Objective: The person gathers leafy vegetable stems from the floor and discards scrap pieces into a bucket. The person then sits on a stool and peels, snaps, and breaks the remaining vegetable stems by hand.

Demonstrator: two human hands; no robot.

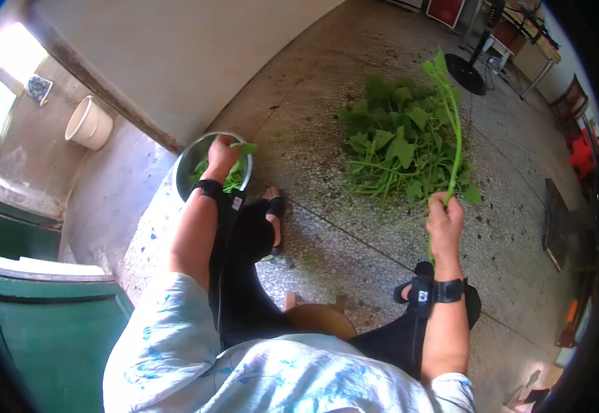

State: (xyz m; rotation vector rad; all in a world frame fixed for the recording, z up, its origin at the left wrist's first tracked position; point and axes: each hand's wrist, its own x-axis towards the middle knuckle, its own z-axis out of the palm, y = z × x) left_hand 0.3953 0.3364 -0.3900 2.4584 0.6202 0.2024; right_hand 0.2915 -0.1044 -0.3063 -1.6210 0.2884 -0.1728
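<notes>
My left hand (222,157) is over a round metal basin (179,172), its fingers closed on a green leaf (246,148) that sticks out to the right. Loose greens (233,180) lie inside the basin, partly hidden by my forearm. On the other side, my right hand (445,224) is wrapped round a long green leafy stem (457,141). The stem points up and away from me, with small leaves at its tip. Ahead, between my hands, a heap of leafy stems (401,148) lies on the floor, beside the held stem.
A wooden stool (320,321) is under me, between my legs. The speckled floor (327,255) stretches forward. A white bucket (90,124) and a green cabinet (55,330) are at left. A black round stand base (466,74) and a table (547,51) stand at the far right.
</notes>
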